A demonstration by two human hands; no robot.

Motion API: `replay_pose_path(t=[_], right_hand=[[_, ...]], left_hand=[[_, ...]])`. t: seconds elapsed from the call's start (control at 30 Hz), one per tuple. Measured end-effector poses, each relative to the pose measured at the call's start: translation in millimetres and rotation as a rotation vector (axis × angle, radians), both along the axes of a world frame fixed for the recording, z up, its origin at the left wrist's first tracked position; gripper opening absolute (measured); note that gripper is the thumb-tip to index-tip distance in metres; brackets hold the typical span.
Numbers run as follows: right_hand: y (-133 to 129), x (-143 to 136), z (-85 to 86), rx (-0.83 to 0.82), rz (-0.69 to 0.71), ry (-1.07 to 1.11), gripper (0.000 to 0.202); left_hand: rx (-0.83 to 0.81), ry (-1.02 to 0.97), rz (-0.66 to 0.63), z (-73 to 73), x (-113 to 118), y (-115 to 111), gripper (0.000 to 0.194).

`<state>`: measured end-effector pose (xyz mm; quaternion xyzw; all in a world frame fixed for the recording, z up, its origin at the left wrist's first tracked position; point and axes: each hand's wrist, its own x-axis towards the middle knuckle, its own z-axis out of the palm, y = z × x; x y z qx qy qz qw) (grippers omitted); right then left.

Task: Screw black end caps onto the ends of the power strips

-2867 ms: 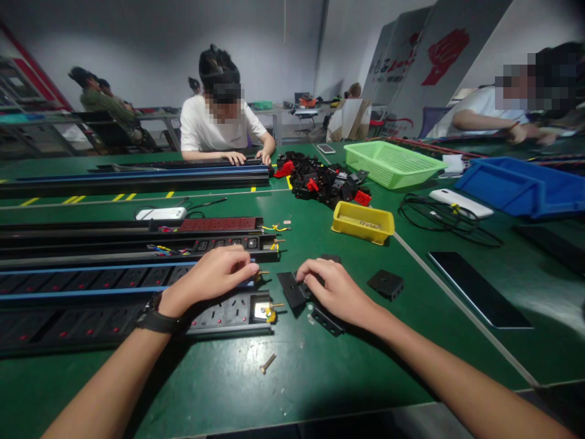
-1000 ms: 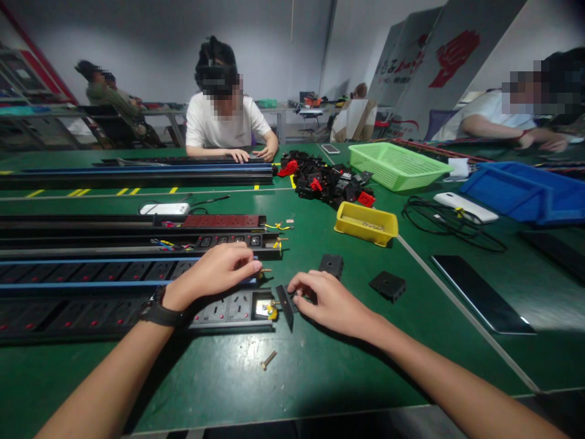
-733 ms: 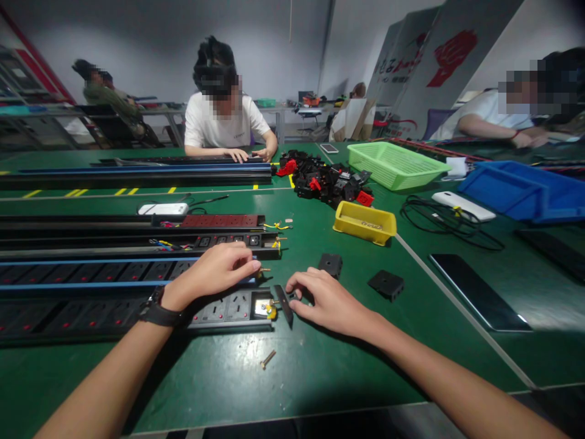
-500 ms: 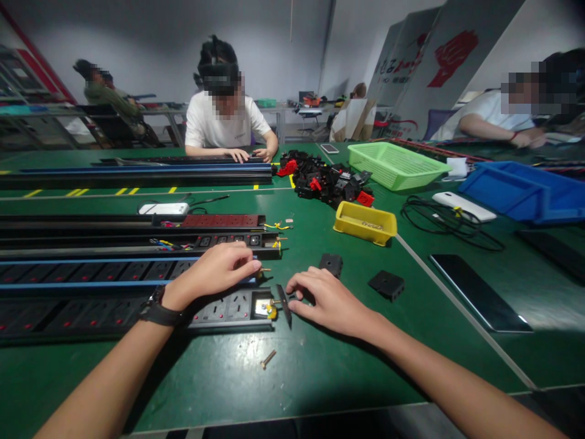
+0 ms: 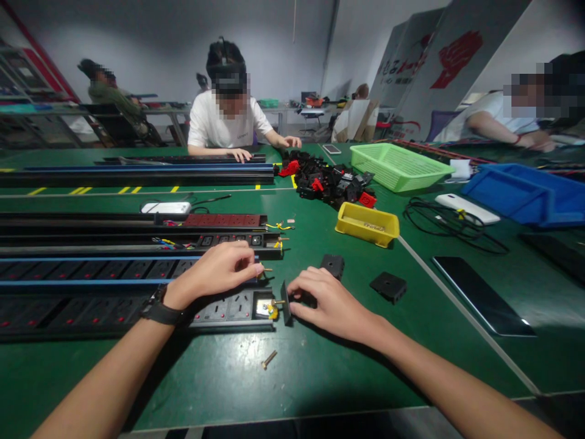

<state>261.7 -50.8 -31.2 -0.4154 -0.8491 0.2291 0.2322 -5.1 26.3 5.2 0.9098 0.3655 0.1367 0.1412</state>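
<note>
My right hand [image 5: 326, 303] pinches a black plastic end cap [image 5: 286, 303], held upright just off the end of the nearest power strip [image 5: 223, 308]. From that end a brass screw [image 5: 278, 302] sticks out toward the cap, with a yellow wire [image 5: 273, 312] below it. My left hand [image 5: 233, 263] lies over the blue-edged power strip [image 5: 114, 268], fingers curled and closed. Its thumb tip is at another screw [image 5: 268, 269]; whether the fingers grip anything is hidden. Two more black end caps [image 5: 388, 286] [image 5: 333, 264] lie beyond my right hand.
A loose screw [image 5: 269, 360] lies near the front. Farther off are a yellow tray [image 5: 368, 235], a pile of black and red parts [image 5: 329, 183], a green basket [image 5: 397, 177], a blue bin [image 5: 516, 198], a cable [image 5: 448, 235] and a phone [image 5: 482, 296]. A person [image 5: 228, 122] sits opposite.
The end cap in my right hand has turned from slanted to nearly upright, facing the strip's end. My left hand stays put. The person opposite has moved a hand toward the parts pile.
</note>
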Motion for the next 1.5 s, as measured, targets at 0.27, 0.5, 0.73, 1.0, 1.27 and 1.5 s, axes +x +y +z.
replay_pose_path(t=[0.27, 0.5, 0.73, 1.0, 1.27, 1.5], right_hand=[[0, -1, -1.6, 0.003, 0.005, 0.016, 0.009], [2, -1, -3.5, -0.006, 0.026, -0.001, 0.009], [0, -4, -5.3, -0.005, 0.052, 0.013, 0.01], [-4, -10, -3.9, -0.009, 0.081, 0.019, 0.01], [-5, -7, -1.1, -0.002, 0.102, -0.012, 0.009], [-5, -7, -1.9, 0.006, 0.107, -0.009, 0.008]], left_hand=[[-0.034, -0.033, -0.088, 12.0, 5, -15, 0.037], [-0.079, 0.023, -0.121, 13.0, 16, -23, 0.036], [-0.099, 0.052, -0.095, 7.1, 21, -24, 0.038], [-0.095, 0.042, -0.101, 3.9, 23, -26, 0.038], [-0.179, -0.05, -0.109, 1.8, 22, -23, 0.039], [-0.195, -0.069, -0.14, 0.4, 19, -23, 0.037]])
